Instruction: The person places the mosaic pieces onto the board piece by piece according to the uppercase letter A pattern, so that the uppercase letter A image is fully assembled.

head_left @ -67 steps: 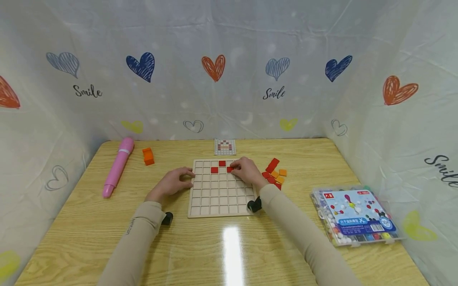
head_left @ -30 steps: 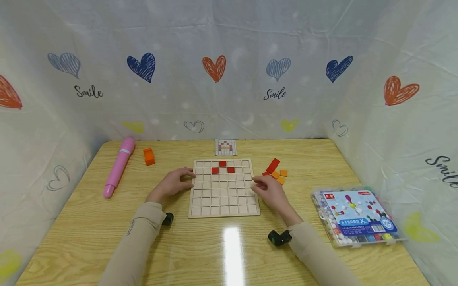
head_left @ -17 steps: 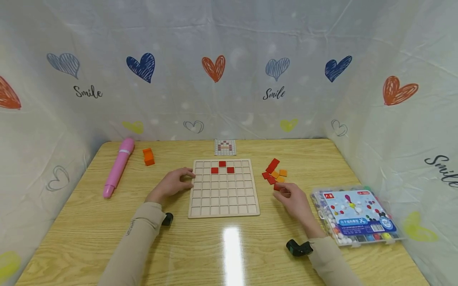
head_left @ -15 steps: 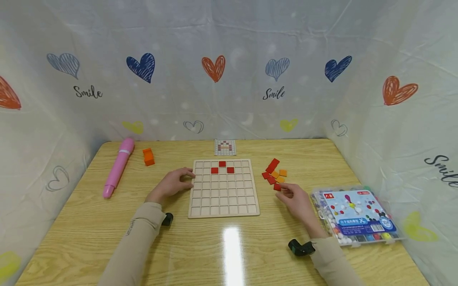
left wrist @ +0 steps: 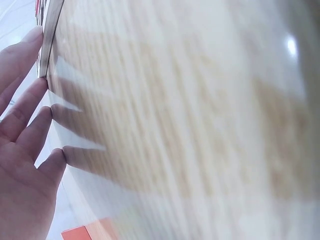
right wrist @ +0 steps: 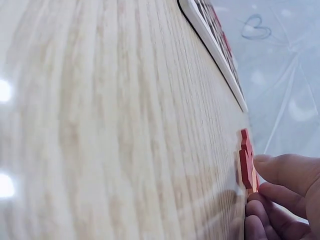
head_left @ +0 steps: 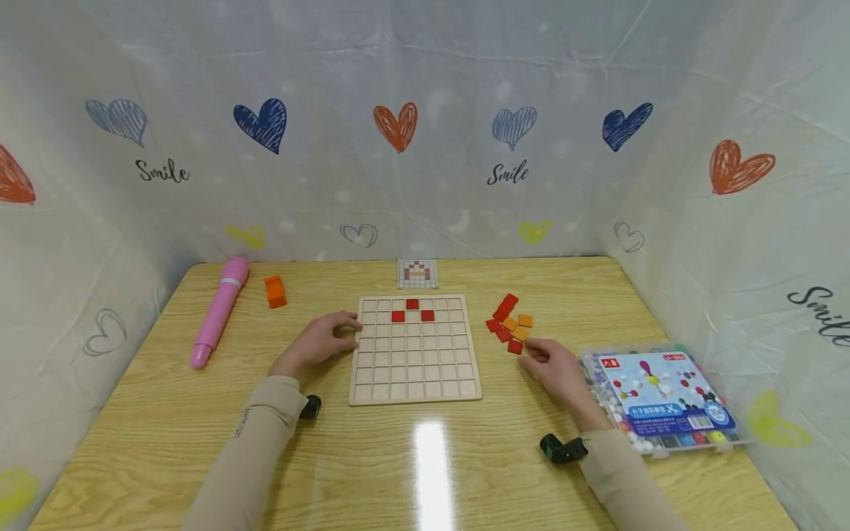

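Note:
A pale wooden grid board (head_left: 415, 369) lies mid-table with three red square tiles (head_left: 412, 304) set in its upper rows. My left hand (head_left: 319, 343) rests at its left edge, fingers relaxed; the left wrist view shows fingertips (left wrist: 37, 34) at the board's side. Right of the board is a loose cluster of red and orange tiles. My right hand (head_left: 554, 372) is beside the nearest red tile (head_left: 514, 346), thumb and forefinger at its right edge and slightly apart. In the right wrist view, thumb (right wrist: 280, 167) and fingers are close to the red tiles (right wrist: 246, 167).
A small card with a grid pattern (head_left: 417, 273) lies behind the board. At the left are a pink microphone-shaped object (head_left: 222, 310) and a stack of orange blocks (head_left: 275, 291). A clear plastic case of colored balls (head_left: 664, 402) sits at the right, close to my right forearm.
My right hand has left the red tile on the board, moved right to the loose tiles, touched the nearest red one, then drawn slightly back. My left hand has stayed at the board's edge.

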The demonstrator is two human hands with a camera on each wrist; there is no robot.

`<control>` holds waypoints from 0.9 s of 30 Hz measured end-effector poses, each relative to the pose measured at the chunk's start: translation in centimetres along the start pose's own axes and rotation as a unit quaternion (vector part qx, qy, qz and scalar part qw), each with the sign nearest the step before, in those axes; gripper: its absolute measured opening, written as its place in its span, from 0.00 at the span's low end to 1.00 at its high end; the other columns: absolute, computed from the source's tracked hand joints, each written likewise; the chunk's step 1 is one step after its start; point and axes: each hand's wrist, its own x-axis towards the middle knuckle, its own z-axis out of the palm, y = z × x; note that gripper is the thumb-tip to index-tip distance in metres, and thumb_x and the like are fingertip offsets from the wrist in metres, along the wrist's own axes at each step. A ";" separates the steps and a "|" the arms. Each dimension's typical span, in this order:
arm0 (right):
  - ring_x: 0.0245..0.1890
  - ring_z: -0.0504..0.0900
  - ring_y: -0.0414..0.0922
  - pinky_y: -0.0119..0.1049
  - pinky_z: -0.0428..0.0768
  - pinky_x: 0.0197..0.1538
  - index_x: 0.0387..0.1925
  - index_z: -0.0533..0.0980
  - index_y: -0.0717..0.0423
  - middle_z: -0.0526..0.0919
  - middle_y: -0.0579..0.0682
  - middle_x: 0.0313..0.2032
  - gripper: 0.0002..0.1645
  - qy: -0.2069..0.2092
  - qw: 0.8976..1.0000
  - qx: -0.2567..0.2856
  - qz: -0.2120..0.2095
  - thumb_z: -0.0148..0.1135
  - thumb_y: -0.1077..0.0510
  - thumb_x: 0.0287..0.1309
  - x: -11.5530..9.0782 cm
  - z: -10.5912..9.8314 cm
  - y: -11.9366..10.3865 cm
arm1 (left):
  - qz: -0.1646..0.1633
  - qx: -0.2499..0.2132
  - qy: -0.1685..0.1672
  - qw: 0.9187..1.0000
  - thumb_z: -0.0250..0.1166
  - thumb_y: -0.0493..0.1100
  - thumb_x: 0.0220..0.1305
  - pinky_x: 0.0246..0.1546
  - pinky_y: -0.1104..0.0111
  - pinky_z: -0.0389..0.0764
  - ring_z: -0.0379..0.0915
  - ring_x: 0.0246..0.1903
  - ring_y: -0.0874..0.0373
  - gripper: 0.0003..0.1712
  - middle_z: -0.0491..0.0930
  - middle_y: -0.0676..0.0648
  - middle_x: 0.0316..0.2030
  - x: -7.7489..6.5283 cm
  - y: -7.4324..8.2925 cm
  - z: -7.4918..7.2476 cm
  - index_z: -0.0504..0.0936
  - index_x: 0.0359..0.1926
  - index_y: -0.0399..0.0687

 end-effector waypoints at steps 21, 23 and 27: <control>0.46 0.80 0.53 0.49 0.79 0.49 0.57 0.77 0.63 0.81 0.59 0.48 0.23 -0.017 1.000 -0.011 -0.003 0.64 0.56 0.63 1.2 0.2 -0.2 | 0.003 -0.005 0.000 1.000 0.67 0.38 0.63 0.70 0.46 0.52 0.52 0.71 0.39 0.17 0.67 0.38 0.67 0.0 0.1 -0.1 0.81 0.53 0.40; 0.45 0.80 0.52 0.47 0.79 0.47 0.56 0.78 0.62 0.81 0.58 0.47 0.22 -0.020 1.000 -0.014 -0.007 0.64 0.56 0.63 1.2 0.2 -0.2 | 0.004 -0.003 -0.001 1.000 0.67 0.38 0.63 0.70 0.46 0.53 0.52 0.71 0.39 0.17 0.67 0.38 0.67 0.0 0.1 -0.1 0.81 0.53 0.40; 0.43 0.80 0.50 0.46 0.79 0.45 0.55 0.79 0.61 0.81 0.57 0.46 0.21 -0.026 0.999 -0.026 -0.015 0.64 0.55 0.63 1.2 0.2 -0.3 | 0.005 -0.004 -0.003 1.000 0.67 0.38 0.63 0.70 0.46 0.52 0.51 0.71 0.39 0.18 0.66 0.38 0.67 -0.1 0.2 -0.2 0.81 0.53 0.39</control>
